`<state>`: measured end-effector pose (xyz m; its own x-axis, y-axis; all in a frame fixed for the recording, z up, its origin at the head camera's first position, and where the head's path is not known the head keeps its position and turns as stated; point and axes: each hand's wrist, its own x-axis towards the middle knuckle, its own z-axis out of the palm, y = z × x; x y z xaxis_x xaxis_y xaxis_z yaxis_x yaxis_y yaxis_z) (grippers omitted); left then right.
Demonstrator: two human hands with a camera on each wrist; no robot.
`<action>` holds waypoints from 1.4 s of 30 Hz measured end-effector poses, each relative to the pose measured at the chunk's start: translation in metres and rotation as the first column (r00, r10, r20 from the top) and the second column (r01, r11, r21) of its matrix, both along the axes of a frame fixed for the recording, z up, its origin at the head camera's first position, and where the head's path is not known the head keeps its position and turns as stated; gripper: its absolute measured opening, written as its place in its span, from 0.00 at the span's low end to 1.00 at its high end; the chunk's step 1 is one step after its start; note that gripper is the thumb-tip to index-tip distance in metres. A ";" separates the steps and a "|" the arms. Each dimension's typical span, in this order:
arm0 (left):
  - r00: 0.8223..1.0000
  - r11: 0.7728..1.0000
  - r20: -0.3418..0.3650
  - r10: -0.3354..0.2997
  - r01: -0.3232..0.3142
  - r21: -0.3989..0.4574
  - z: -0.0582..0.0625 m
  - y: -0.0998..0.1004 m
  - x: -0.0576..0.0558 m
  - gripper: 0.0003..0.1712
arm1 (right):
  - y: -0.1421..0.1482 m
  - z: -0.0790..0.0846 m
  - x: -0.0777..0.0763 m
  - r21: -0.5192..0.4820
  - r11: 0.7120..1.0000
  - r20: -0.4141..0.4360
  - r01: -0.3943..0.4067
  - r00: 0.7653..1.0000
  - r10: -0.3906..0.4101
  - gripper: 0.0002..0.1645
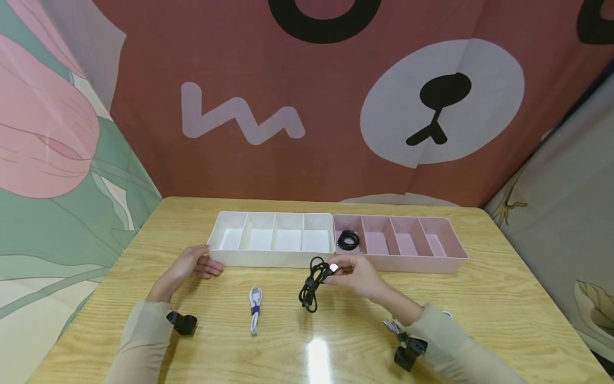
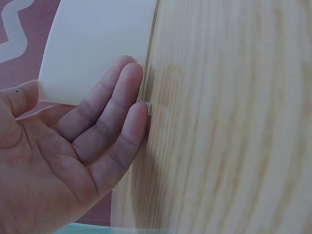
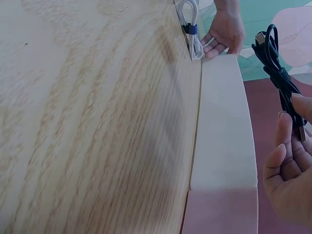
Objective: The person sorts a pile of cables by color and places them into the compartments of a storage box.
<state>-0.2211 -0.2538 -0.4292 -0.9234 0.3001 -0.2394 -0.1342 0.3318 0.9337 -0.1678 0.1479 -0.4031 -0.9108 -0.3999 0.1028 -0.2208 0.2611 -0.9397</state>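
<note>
My right hand (image 1: 357,274) pinches a bundled black USB cable (image 1: 314,285) near its plug, holding it above the table in front of the boxes. The right wrist view shows the same cable (image 3: 279,73) between thumb and fingertips, tied at its middle. At the front left corner of the white divided box (image 1: 273,259), my left hand (image 1: 194,262) rests with loosely extended fingers. In the left wrist view, the thumb and fingers of that hand (image 2: 83,141) lie at the box's corner (image 2: 97,48).
A pink divided box (image 1: 412,263) adjoins the white one; a coiled black cable (image 1: 348,240) lies in its leftmost compartment. On the wooden table (image 1: 216,341) lies a white cable (image 1: 255,309) with a dark blue tie. Another pale cable (image 1: 392,325) is partly hidden under my right forearm.
</note>
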 end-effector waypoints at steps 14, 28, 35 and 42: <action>1.000 1.000 -0.003 -0.001 0.001 -0.009 0.001 0.000 0.000 0.30 | 0.010 0.003 -0.002 0.002 0.999 0.006 0.053 0.999 -0.053 0.21; 1.000 1.000 -0.007 -0.001 0.001 -0.008 0.000 0.000 0.000 0.29 | 0.017 0.010 -0.004 0.010 0.992 0.011 0.130 0.991 -0.130 0.23; 1.000 1.000 -0.008 -0.002 0.002 -0.007 -0.001 -0.001 0.000 0.29 | 0.020 0.014 -0.005 0.011 0.988 -0.012 0.151 0.988 -0.151 0.22; 1.000 1.000 -0.007 -0.002 0.001 -0.009 0.000 -0.001 0.000 0.29 | 0.027 0.017 -0.007 0.013 0.985 -0.010 0.172 0.985 -0.172 0.20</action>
